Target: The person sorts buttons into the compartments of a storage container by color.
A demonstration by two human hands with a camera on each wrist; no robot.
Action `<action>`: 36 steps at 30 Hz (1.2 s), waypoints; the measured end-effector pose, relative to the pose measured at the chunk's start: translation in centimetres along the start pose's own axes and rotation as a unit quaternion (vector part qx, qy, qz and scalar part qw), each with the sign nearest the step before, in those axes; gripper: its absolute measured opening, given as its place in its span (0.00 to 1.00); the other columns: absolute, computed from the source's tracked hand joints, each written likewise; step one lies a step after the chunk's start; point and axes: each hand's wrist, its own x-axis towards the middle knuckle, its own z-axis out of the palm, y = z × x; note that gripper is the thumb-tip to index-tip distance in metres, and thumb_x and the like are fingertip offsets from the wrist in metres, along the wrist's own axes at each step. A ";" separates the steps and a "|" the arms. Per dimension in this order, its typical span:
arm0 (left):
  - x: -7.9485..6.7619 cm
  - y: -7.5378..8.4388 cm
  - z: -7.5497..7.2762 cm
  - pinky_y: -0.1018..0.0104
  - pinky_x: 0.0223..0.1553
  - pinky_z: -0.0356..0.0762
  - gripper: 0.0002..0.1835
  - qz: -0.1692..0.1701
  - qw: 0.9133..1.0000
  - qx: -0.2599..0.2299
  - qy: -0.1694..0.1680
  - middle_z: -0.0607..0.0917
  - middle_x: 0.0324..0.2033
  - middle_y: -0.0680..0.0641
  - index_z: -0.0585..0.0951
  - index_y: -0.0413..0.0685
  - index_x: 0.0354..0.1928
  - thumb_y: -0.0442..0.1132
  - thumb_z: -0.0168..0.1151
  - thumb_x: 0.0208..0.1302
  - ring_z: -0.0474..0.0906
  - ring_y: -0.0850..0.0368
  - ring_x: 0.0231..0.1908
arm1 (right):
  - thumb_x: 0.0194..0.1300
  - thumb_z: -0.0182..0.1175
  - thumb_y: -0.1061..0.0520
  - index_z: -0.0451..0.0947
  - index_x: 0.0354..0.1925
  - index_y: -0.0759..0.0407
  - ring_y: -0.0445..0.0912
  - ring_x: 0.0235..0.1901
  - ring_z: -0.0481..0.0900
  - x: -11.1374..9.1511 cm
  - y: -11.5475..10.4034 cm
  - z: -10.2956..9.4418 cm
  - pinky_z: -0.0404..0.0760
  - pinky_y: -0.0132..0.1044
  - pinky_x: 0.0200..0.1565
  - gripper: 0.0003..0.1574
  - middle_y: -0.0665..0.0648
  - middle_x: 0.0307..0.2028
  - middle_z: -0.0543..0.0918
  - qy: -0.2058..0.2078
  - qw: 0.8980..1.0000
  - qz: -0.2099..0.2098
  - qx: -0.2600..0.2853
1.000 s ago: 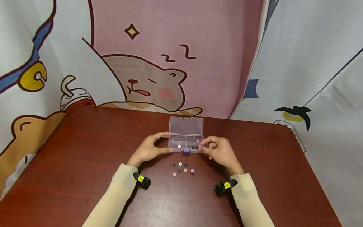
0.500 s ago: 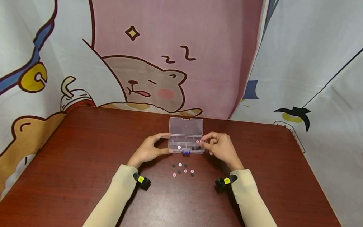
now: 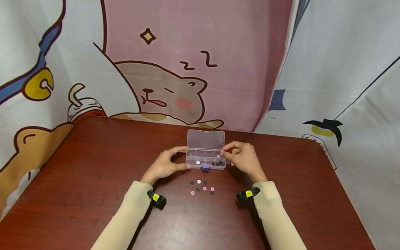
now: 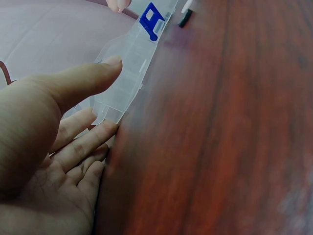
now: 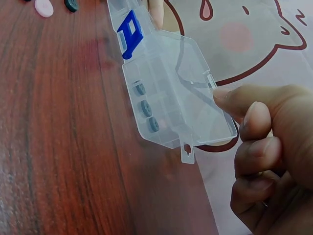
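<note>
A clear plastic compartment box (image 3: pixel 191 165) with a blue latch (image 3: pixel 205 168) stands with its lid (image 3: pixel 206 140) raised. My left hand (image 3: pixel 162 164) holds its left end, thumb at the front corner and fingers at the end wall. My right hand (image 3: pixel 245 158) is at the right end, index finger and thumb together, seemingly pinching a small pink button; the fingertips partly hide it. Inside the box are a white button (image 3: pixel 198 162), a pink button (image 3: pixel 218 156) and three dark buttons (image 5: pixel 145 108) in a front compartment.
On the brown table (image 3: pixel 108 196) before the box lie several loose buttons: a white one (image 3: pixel 199 181), pink ones such as one pink button (image 3: pixel 192 193), and dark ones such as one dark button (image 3: pixel 198 189). A printed curtain (image 3: pixel 244 65) hangs behind the table.
My right hand has shifted back along the box's right end, from the front compartments toward the rear ones. The left hand keeps its hold, and the loose buttons have stayed put.
</note>
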 end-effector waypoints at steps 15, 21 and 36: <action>0.1 0.1 0.0 0.47 0.75 0.63 0.36 -0.001 1.000 -0.009 0.000 0.81 0.65 0.55 0.77 0.61 0.68 0.49 0.79 0.57 0.68 0.51 0.73 | 0.62 0.74 0.52 0.87 0.39 0.50 0.45 0.15 0.73 0.1 0.2 -0.1 0.62 0.32 0.17 0.08 0.56 0.13 0.76 0.008 1.000 0.014 0.013; 0.1 -0.1 0.0 0.47 0.74 0.64 0.36 0.000 1.000 -0.004 0.003 0.81 0.65 0.54 0.77 0.62 0.68 0.49 0.79 0.57 0.68 0.51 0.73 | 0.62 0.74 0.51 0.87 0.41 0.51 0.45 0.16 0.73 0.0 0.0 -0.4 0.62 0.32 0.18 0.10 0.59 0.15 0.78 0.009 1.000 0.013 0.001; 0.0 0.0 0.1 0.45 0.74 0.64 0.35 0.003 1.000 -0.003 0.002 0.81 0.65 0.54 0.77 0.61 0.68 0.48 0.78 0.57 0.68 0.50 0.73 | 0.63 0.74 0.51 0.85 0.52 0.57 0.41 0.17 0.65 -1.2 -0.5 -0.9 0.61 0.32 0.20 0.21 0.49 0.15 0.71 -0.060 0.997 -0.022 -0.038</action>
